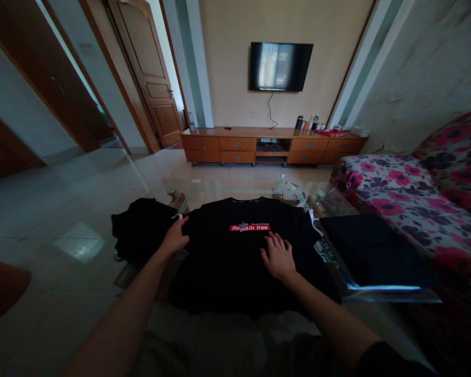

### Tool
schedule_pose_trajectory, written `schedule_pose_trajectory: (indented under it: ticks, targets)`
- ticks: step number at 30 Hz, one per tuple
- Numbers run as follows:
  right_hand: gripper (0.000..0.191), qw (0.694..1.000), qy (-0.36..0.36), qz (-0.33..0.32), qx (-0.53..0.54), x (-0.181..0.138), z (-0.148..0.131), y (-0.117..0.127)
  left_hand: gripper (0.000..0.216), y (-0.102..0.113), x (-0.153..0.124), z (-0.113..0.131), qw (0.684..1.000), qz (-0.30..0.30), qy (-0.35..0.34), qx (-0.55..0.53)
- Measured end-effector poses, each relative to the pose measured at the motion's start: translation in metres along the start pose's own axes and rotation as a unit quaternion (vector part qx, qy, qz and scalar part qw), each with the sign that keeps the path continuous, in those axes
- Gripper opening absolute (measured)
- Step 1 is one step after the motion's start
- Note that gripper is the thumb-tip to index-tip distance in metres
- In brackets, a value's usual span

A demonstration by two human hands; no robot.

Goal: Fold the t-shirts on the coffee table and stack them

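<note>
A black T-shirt (235,262) with a red "Remain free" label lies spread flat, front up, on a glass coffee table (235,191). My left hand (175,236) rests on the shirt's left shoulder edge with its fingers curled on the fabric. My right hand (278,256) lies flat and open on the shirt's chest, just below and right of the label. A heap of other black clothing (141,228) lies beside my left hand.
A folded dark garment (371,251) lies on a board at the table's right end, next to a floral sofa (424,193). A wooden TV cabinet (272,144) and wall television (280,66) stand ahead. Tiled floor and wooden doors (149,73) lie to the left.
</note>
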State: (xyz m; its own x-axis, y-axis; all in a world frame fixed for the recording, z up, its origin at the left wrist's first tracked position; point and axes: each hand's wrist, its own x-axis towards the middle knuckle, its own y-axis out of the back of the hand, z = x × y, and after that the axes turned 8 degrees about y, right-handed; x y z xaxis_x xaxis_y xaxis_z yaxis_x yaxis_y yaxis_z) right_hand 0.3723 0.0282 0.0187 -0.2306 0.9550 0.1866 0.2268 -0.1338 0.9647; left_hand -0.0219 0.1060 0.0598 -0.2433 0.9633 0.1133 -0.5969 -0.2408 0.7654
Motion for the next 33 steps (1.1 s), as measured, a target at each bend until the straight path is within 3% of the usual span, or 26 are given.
schedule_pose_trajectory:
  ticks: [3, 6, 8, 13, 17, 20, 23, 27, 33]
  targets:
    - [0.053, 1.0, 0.007, 0.009, 0.001, 0.0, 0.001, -0.002, 0.099, -0.007, -0.014, 0.014, 0.989, 0.013, -0.135, 0.054]
    - [0.052, 1.0, 0.011, 0.012, 0.002, 0.0, 0.002, -0.003, 0.106, -0.02, -0.032, 0.028, 0.961, -0.085, -0.247, 0.092]
    - [0.052, 1.0, 0.01, 0.011, 0.004, 0.0, 0.002, -0.003, 0.105, -0.029, -0.04, 0.029, 0.947, -0.141, -0.268, 0.11]
    - [0.053, 1.0, 0.008, 0.002, 0.007, 0.0, 0.001, -0.002, 0.092, -0.042, -0.04, 0.0, 0.945, -0.172, -0.202, 0.19]
    - [0.053, 1.0, 0.005, 0.004, 0.006, 0.0, 0.001, -0.002, 0.099, -0.033, -0.028, -0.021, 0.938, -0.237, -0.191, 0.166]
    - [0.053, 1.0, 0.007, 0.011, 0.005, 0.0, 0.001, -0.003, 0.108, -0.027, -0.023, -0.03, 0.943, -0.237, -0.178, 0.151]
    - [0.052, 1.0, 0.008, 0.017, 0.005, 0.0, 0.002, -0.004, 0.107, -0.03, -0.024, -0.037, 0.944, -0.222, -0.132, 0.204]
    - [0.052, 1.0, 0.007, 0.017, 0.002, -0.001, 0.0, -0.005, 0.091, -0.037, -0.033, -0.04, 0.938, -0.205, -0.108, 0.258]
    - [0.053, 1.0, 0.004, 0.014, -0.001, -0.001, 0.0, -0.004, 0.107, -0.028, -0.045, -0.035, 0.913, -0.234, -0.093, 0.321]
